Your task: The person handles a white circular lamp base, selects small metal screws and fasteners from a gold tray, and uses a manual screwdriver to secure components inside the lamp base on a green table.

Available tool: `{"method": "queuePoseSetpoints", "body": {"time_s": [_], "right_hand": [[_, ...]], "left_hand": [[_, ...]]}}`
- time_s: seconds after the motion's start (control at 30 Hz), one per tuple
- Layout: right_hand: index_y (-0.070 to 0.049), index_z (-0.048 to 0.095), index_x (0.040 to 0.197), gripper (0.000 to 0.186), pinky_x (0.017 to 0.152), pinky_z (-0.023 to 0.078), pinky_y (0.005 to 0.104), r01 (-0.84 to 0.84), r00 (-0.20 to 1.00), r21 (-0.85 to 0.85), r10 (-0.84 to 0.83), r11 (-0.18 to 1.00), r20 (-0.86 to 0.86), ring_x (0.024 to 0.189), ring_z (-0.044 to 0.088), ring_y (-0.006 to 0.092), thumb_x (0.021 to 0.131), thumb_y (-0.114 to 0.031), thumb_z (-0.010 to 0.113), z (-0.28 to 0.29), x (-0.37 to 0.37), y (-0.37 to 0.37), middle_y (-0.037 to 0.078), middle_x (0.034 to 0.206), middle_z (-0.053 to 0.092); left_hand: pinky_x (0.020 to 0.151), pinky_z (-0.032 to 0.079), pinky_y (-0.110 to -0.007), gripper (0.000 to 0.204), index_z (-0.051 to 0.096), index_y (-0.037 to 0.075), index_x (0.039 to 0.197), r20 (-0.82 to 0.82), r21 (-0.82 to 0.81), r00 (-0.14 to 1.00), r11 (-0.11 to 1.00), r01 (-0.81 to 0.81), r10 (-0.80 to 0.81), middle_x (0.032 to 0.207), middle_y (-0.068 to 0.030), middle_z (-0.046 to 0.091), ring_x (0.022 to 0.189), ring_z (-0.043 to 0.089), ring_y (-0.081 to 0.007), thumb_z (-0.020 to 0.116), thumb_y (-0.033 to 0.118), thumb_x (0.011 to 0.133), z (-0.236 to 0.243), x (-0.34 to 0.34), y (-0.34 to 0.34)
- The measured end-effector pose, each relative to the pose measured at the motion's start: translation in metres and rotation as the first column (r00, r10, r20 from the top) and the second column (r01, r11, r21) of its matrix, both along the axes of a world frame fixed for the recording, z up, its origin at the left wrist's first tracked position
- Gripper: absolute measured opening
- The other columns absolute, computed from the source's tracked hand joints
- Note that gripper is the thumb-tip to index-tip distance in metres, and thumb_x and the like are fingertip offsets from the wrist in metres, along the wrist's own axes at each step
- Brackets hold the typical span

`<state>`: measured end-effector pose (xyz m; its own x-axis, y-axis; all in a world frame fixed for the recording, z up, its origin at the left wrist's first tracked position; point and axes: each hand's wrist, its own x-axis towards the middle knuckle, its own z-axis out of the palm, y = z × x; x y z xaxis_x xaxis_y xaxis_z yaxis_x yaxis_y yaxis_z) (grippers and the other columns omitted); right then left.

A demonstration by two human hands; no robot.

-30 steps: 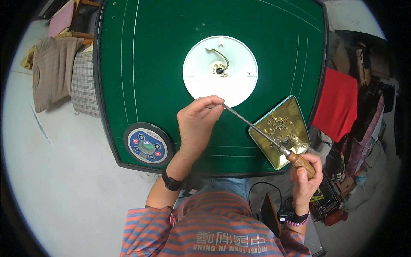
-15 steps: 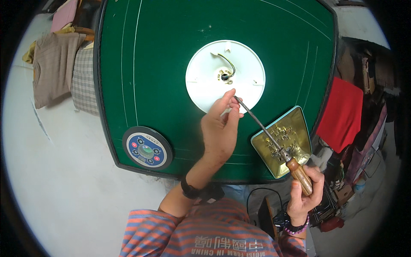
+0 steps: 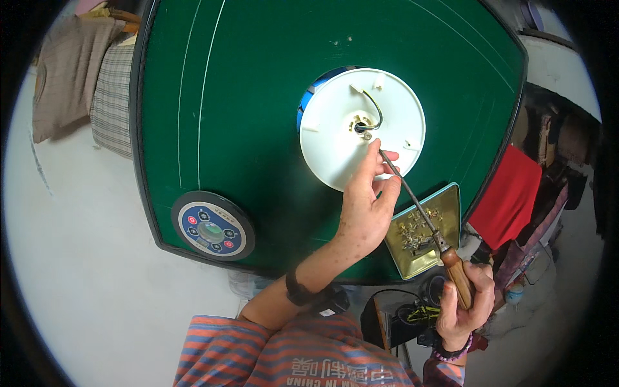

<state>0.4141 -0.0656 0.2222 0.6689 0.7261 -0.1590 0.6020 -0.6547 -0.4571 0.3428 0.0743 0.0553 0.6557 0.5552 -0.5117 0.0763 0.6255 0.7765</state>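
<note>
A round white plastic cover [image 3: 325, 151] sits tilted at the middle of the green table, over a hole with a blue part [image 3: 308, 97] showing at its far left edge. From the cover's centre hole a short dark wire [image 3: 380, 115] curves up to a white connector. My right hand [image 3: 467, 297] grips the wooden handle of a long screwdriver [image 3: 422, 209]. The fingers of my left hand [image 3: 369, 203] are curled about the screwdriver's tip, above the cover near its central hole. Whether a screw is at the tip is hidden. Beside my left hand, a tin [image 3: 412, 267] holds many small brass-coloured screws [image 3: 419, 229].
A round control panel [image 3: 213, 227] with buttons lies at the near left of the green table [image 3: 258, 97], which has a raised dark edge. Cushioned chairs [image 3: 77, 71] stand to the left. On the right are a red cloth [image 3: 509, 197] and clutter.
The view has shifted, so the cover and both hands appear further right. The cover looks tilted, with blue now showing beneath its far left edge. Both hands keep their hold on the screwdriver.
</note>
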Motion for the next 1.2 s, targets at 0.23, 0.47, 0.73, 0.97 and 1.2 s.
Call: {"method": "queuePoseSetpoints", "body": {"time_s": [0.23,0.47,0.73,0.97,1.2], "right_hand": [[0.004,0.058,0.108,0.033,0.060,0.044,0.0372,-0.048,0.999,-0.022,0.048,0.999,0.012,0.066,0.057,0.0298,0.086,-0.017,0.070,-0.001,0.007,0.013,0.017,0.080,0.059],[0.005,0.058,0.110,0.034,0.061,0.044,0.0368,-0.086,0.996,-0.057,0.088,0.995,0.035,0.066,0.057,0.0289,0.087,-0.018,0.070,-0.004,0.009,0.019,0.018,0.081,0.060],[0.004,0.057,0.109,0.033,0.060,0.045,0.0379,-0.108,0.994,-0.074,0.109,0.991,0.010,0.066,0.058,0.0301,0.088,-0.017,0.070,-0.006,0.012,0.030,0.018,0.082,0.061],[0.004,0.058,0.109,0.033,0.060,0.045,0.0375,-0.123,0.992,-0.085,0.125,0.989,0.011,0.067,0.059,0.0308,0.087,-0.016,0.071,-0.009,0.013,0.034,0.019,0.083,0.062],[0.004,0.057,0.107,0.032,0.058,0.047,0.0378,-0.170,0.984,-0.096,0.173,0.981,0.028,0.065,0.061,0.0309,0.085,-0.014,0.072,-0.008,0.015,0.040,0.018,0.083,0.063]], "left_hand": [[0.087,0.051,-0.032,0.061,0.020,-0.004,0.153,0.071,-0.236,0.996,0.971,-0.044,0.063,0.125,-0.0186,0.057,0.101,0.059,-0.0183,0.048,-0.004,0.099,-0.003,0.004,0.005],[0.082,0.052,-0.030,0.064,0.015,-0.002,0.154,0.106,-0.323,0.992,0.946,-0.029,0.067,0.113,-0.0200,0.064,0.091,0.061,-0.0169,0.048,-0.002,0.100,-0.005,0.001,0.014],[0.078,0.053,-0.029,0.065,0.010,-0.002,0.155,0.108,-0.389,0.994,0.921,0.021,0.023,0.106,-0.0181,0.067,0.084,0.062,-0.0152,0.046,0.004,0.102,-0.008,-0.001,0.020],[0.078,0.053,-0.030,0.066,0.007,-0.002,0.155,0.113,-0.422,0.993,0.906,0.032,0.017,0.106,-0.0181,0.067,0.084,0.062,-0.0153,0.046,0.003,0.102,-0.012,-0.003,0.021],[0.078,0.053,-0.030,0.066,0.007,0.000,0.156,0.112,-0.435,0.993,0.900,0.016,0.036,0.107,-0.0190,0.066,0.084,0.062,-0.0166,0.046,0.003,0.102,-0.011,-0.006,0.025]]}}
